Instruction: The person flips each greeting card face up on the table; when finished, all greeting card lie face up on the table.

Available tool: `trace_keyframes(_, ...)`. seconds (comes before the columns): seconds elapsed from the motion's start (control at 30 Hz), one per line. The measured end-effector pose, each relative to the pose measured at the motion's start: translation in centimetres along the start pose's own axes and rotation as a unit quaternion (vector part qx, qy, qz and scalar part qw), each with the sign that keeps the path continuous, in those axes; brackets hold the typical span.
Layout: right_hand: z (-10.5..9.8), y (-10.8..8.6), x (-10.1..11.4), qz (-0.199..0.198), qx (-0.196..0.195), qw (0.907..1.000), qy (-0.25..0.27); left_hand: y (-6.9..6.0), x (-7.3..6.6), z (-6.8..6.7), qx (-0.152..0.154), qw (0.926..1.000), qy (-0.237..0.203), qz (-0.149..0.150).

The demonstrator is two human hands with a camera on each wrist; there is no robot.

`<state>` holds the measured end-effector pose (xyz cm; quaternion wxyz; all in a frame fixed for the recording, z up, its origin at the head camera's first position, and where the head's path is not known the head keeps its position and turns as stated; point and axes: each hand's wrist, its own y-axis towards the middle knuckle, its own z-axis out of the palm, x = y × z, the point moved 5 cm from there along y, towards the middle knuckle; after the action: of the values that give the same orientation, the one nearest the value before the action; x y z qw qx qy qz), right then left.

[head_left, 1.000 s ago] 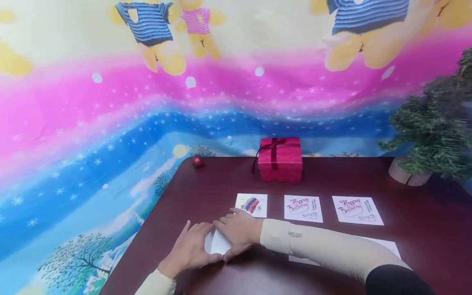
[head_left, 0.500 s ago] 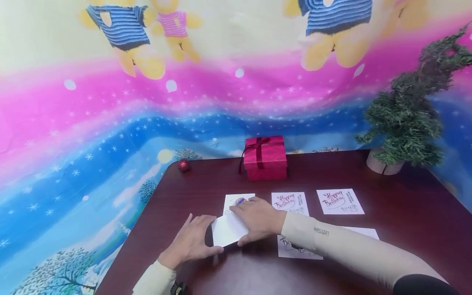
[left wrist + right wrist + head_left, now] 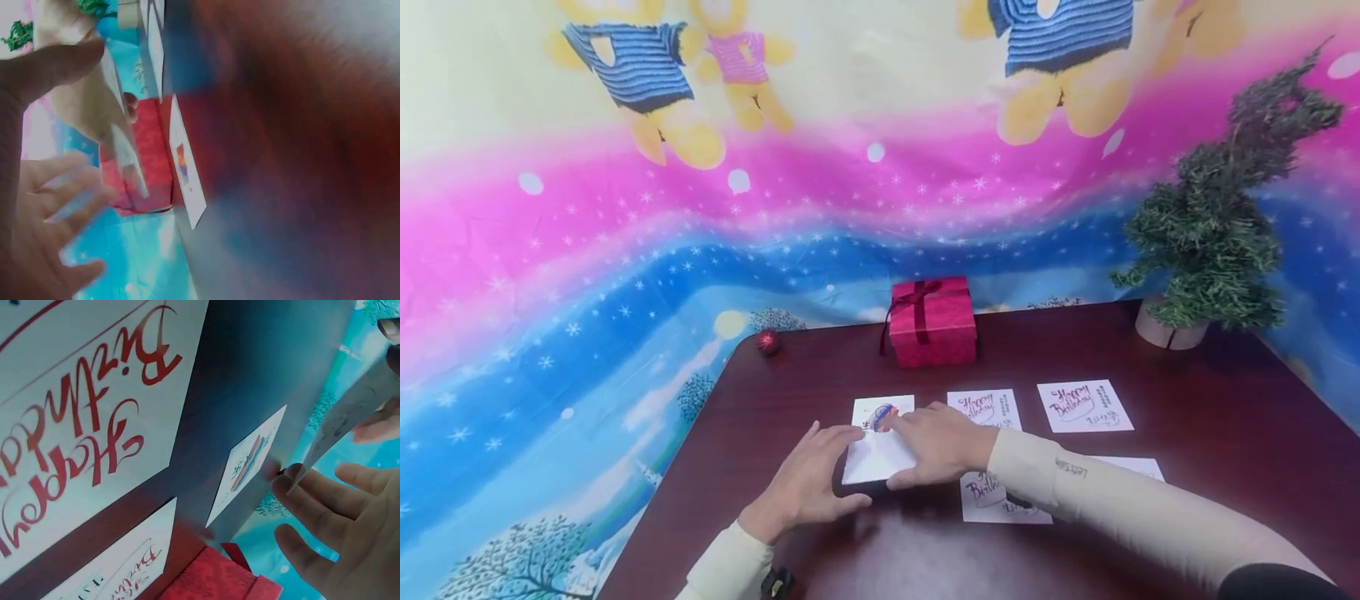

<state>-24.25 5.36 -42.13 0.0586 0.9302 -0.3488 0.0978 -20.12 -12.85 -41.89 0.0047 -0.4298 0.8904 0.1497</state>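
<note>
My right hand point(image 3: 943, 442) grips the right edge of a white card point(image 3: 878, 458), thumb on the near side and fingers along the far side. Tilted, the card is off the table in the right wrist view. My left hand point(image 3: 808, 475) is spread beside its left edge; the left wrist view shows those fingers blurred and apart from the card. Behind the held card, another card point(image 3: 187, 172) with a coloured picture lies flat on the table, partly covered in the head view. Printing shows faintly on the held card's underside point(image 3: 347, 412).
Flat to the right lie "Happy Birthday" cards point(image 3: 1082, 406) in rows, some hidden under my right forearm point(image 3: 1097, 492). A red gift box point(image 3: 932, 325) with a dark ribbon stands behind. A red ball point(image 3: 768, 342) sits back left, a small potted tree point(image 3: 1202, 242) back right.
The held card has moved forward towards the picture card, now overlapping it in view. My left hand has loosened from the card's left edge. The head view has shifted right.
</note>
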Motion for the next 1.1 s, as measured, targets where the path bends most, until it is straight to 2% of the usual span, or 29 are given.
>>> trace_keyframes(0.1, -0.4, 0.0, -0.2, 0.02, 0.012, 0.9981, 0.057, -0.1, -0.5, -0.2, -0.059, 0.9964, 0.026, 0.055)
trace_keyframes(0.23, -0.6, -0.1, -0.4, 0.049, 0.036, 0.9876, 0.145, -0.2, -0.5, -0.2, -0.127, 0.9837, 0.067, 0.108)
trace_keyframes(0.37, -0.4, -0.2, -0.2, 0.05, 0.064, 0.971, 0.225, -0.5, -0.3, -0.2, -0.19, 0.9683, 0.094, 0.132)
trace_keyframes(0.53, -0.2, 0.0, 0.3, 0.04, 0.076, 0.9558, 0.281, -1.1, -0.2, -0.4, -0.265, 0.9444, 0.114, 0.158)
trace_keyframes(0.63, 0.0, 0.0, 0.5, 0.045, 0.085, 0.9416, 0.323, -1.2, -0.3, -0.5, -0.291, 0.9332, 0.118, 0.176)
trace_keyframes(0.7, 0.1, 0.0, 0.6, 0.04, 0.095, 0.9299, 0.353, -1.3, -0.5, -0.6, -0.3, 0.9282, 0.125, 0.182)
trace_keyframes(0.8, 0.2, 0.1, 0.9, 0.012, 0.114, 0.9099, 0.399, -1.2, -0.7, -0.7, -0.307, 0.9239, 0.138, 0.183)
trace_keyframes(0.9, 0.1, 0.2, 1.4, -0.02, 0.13, 0.8857, 0.445, -1.2, -0.9, -1.0, -0.321, 0.9173, 0.148, 0.184)
trace_keyframes(0.93, 0.0, 0.2, 1.5, -0.025, 0.13, 0.8839, 0.449, -1.1, -1.0, -1.1, -0.324, 0.9162, 0.151, 0.181)
trace_keyframes(1.0, -0.4, 0.4, 1.5, -0.014, 0.11, 0.8919, 0.438, -1.1, -0.9, -1.3, -0.322, 0.9188, 0.154, 0.169)
trace_keyframes(1.07, -0.8, 0.5, 1.2, 0.009, 0.065, 0.9154, 0.397, -1.0, -0.6, -1.4, -0.304, 0.9302, 0.144, 0.147)
trace_keyframes(1.1, -1.0, 0.6, 1.0, 0.026, 0.034, 0.9326, 0.358, -0.9, -0.3, -1.4, -0.289, 0.938, 0.14, 0.13)
